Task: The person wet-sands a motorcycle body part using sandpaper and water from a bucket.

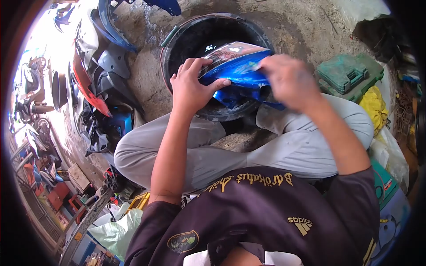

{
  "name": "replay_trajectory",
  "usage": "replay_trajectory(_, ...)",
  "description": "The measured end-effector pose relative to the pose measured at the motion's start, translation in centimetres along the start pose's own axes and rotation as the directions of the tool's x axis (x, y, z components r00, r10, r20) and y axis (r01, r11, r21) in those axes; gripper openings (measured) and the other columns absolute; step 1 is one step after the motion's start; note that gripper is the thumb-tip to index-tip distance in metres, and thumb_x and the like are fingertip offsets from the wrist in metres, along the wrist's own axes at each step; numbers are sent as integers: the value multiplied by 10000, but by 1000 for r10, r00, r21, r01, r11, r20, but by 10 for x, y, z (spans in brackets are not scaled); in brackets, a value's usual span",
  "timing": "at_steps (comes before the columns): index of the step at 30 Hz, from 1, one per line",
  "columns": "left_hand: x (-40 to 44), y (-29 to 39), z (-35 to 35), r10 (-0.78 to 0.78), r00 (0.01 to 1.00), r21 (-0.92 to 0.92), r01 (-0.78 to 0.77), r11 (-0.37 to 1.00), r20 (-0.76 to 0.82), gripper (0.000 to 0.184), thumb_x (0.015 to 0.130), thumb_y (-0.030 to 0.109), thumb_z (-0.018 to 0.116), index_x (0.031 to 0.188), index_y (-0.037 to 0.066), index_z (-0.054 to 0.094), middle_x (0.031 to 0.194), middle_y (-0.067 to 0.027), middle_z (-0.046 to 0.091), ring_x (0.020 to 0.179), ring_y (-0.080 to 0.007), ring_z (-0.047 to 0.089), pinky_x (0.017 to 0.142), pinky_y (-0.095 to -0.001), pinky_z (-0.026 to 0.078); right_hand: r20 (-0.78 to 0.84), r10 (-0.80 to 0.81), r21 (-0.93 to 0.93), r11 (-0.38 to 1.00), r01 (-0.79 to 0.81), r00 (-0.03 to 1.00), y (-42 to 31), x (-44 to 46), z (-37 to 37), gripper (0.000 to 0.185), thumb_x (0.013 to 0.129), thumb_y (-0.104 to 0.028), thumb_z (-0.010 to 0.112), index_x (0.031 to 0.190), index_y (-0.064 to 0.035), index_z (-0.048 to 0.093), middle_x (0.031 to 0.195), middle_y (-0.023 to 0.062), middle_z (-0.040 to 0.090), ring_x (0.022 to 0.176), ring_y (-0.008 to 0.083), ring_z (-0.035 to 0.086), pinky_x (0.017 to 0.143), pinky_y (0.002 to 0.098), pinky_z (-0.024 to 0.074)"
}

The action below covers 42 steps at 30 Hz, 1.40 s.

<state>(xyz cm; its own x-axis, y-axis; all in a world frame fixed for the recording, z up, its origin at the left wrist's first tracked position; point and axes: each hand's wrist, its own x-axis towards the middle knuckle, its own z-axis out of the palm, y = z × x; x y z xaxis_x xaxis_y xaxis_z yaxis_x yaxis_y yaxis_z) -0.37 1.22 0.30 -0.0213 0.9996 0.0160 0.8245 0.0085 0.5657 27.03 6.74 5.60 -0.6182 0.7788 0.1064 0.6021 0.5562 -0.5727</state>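
Note:
A glossy blue motorcycle body panel (237,73) with a dark, patterned upper strip rests over a black tub (177,46). My left hand (191,84) grips the panel's left end, its thumb on the blue face and its fingers over the top edge. At the right end, my right hand (290,82) is blurred by motion. Its fingers are bunched together against the blue surface, and whatever may be in them is hidden. Water glints inside the tub behind the panel.
Several motorcycle panels, among them a red one (88,84), lie along the left. A green tool case (344,73) and a yellow cloth (375,108) are at the right. My crossed legs (293,150) border the tub's near side. The concrete floor (301,33) is partly wet.

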Motion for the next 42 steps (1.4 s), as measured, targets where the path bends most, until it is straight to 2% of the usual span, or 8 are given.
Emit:
replay_trajectory(7,0,-7,3,-39,999,-72,41,997,29,761,674,611,965,1226,128,762,1214,-78,720,1226,-337,671,1020,-533,489,-15,203,249,949,-193,979,5,-2,-10,127,987,-76,623,1070,-65,718,961,180,740,945,394,730,823,497,579)
replay_trajectory(11,1,-9,7,-30,999,-84,31,996,19,762,677,620,961,1222,126,763,1211,-79,720,1224,-342,670,1022,-535,493,-70,-154,46,987,157,986,-21,-6,13,169,996,-79,629,1121,-39,736,985,202,772,941,395,755,811,499,596)
replay_trajectory(15,-3,-10,4,-29,999,-60,30,998,16,769,688,650,943,1225,131,760,1214,-77,720,1222,-343,670,1016,-537,496,5,185,191,964,-183,983,19,-3,-10,126,941,-49,647,1053,-47,705,904,182,726,939,381,729,832,479,582)
replay_trajectory(18,2,-9,7,-34,999,-68,35,997,16,774,694,663,935,1229,132,759,1217,-78,716,1220,-346,667,1011,-553,490,-84,-211,91,972,218,974,-18,-3,16,159,998,-86,643,1124,-34,727,918,198,745,891,415,739,783,495,592)
replay_trajectory(23,-4,-10,6,-9,1000,-29,9,1000,-12,783,688,671,931,1234,135,761,1199,-76,717,1211,-345,673,990,-544,500,-36,119,41,992,-118,992,6,-11,-6,141,950,-58,656,1072,-55,726,975,185,755,977,386,733,819,515,581)
replay_trajectory(34,-2,-7,5,-6,1000,-3,6,1000,-3,713,728,545,961,1243,99,750,1210,-118,742,1196,-366,701,1014,-505,548,-84,-226,55,971,231,970,-24,-7,20,218,939,-28,629,1122,-78,738,932,182,744,923,390,737,807,500,595)
replay_trajectory(38,-5,-3,3,4,999,20,-3,1000,-38,680,734,529,957,1238,120,755,1216,-113,738,1180,-372,704,998,-514,559,22,74,49,996,-75,997,11,-12,-17,219,943,-55,629,1122,-99,746,909,189,735,923,392,734,807,504,589)
replay_trajectory(42,-5,-8,9,-38,999,-22,38,999,10,772,704,691,918,1227,146,758,1218,-63,718,1233,-334,670,1004,-577,478,-36,-212,136,967,215,977,-25,4,23,133,929,-77,638,1034,-70,719,891,193,725,910,408,723,798,514,571)
